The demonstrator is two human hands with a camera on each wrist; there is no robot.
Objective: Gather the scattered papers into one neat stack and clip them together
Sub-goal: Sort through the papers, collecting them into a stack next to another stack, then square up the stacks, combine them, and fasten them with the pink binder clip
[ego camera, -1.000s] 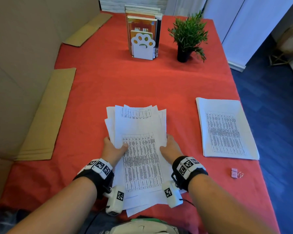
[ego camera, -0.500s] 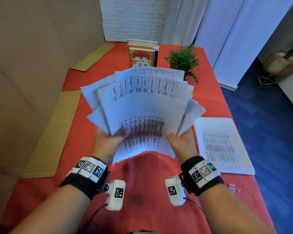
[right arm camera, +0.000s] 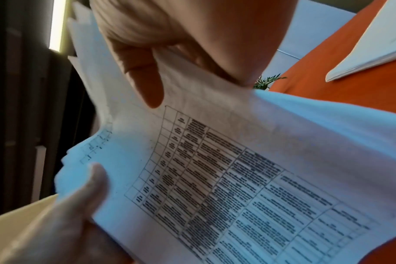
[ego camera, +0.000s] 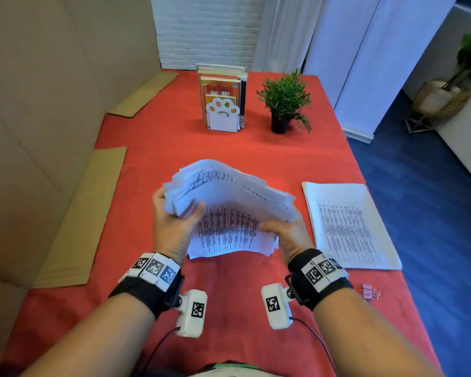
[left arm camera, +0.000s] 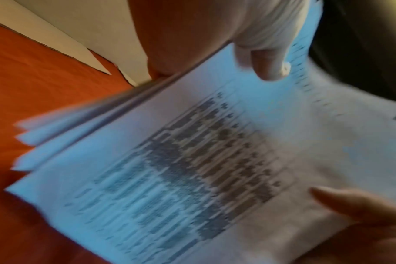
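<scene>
An uneven bundle of printed papers (ego camera: 229, 208) hangs above the red table, its top bending away from me. My left hand (ego camera: 174, 219) grips the bundle's left edge, thumb on the front sheet. My right hand (ego camera: 286, 232) grips the right edge the same way. In the left wrist view the papers (left arm camera: 192, 169) fan out loosely under my left thumb (left arm camera: 269, 60). In the right wrist view the printed table on the top sheet (right arm camera: 237, 178) lies under my right thumb (right arm camera: 147, 85). A pink binder clip (ego camera: 368, 291) lies on the table at the near right.
A second flat stack of printed sheets (ego camera: 346, 224) lies on the right of the red tablecloth (ego camera: 229, 308). A bookstand with a white paw bookend (ego camera: 222, 110) and a small potted plant (ego camera: 283, 104) stand at the back. Cardboard flaps (ego camera: 82, 213) line the left side.
The papers lay flat on the table, were lifted and fanned upright, and are now lower and bent over, squeezed closer between both hands.
</scene>
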